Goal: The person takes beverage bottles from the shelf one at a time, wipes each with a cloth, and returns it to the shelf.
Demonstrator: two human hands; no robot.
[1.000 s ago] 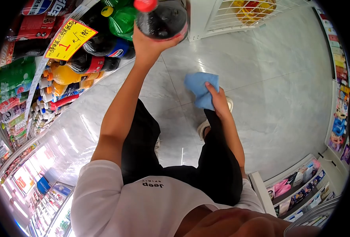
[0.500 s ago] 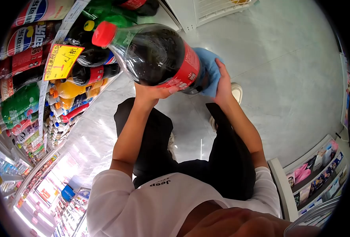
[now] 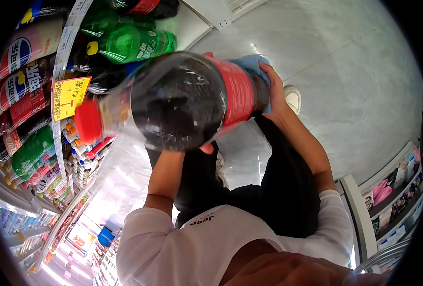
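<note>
A large cola bottle with a red cap and red label lies nearly sideways in front of me, its cap end to the left and somewhat blurred. My left hand is wrapped round it from beneath; most of that hand is hidden, with only fingertips showing at its edges. At the base, my right hand presses a blue cloth against the bottle, fingers curled over the cloth.
On the left stand shelves of drinks, including a green soda bottle lying on its side. A yellow price tag hangs from the shelf edge behind the cap. A low rack with small packets is at right.
The cola bottle has come closer to the camera and swung its cap down and left. My left hand is now more hidden beneath it. The right hand stays at the base with the cloth.
</note>
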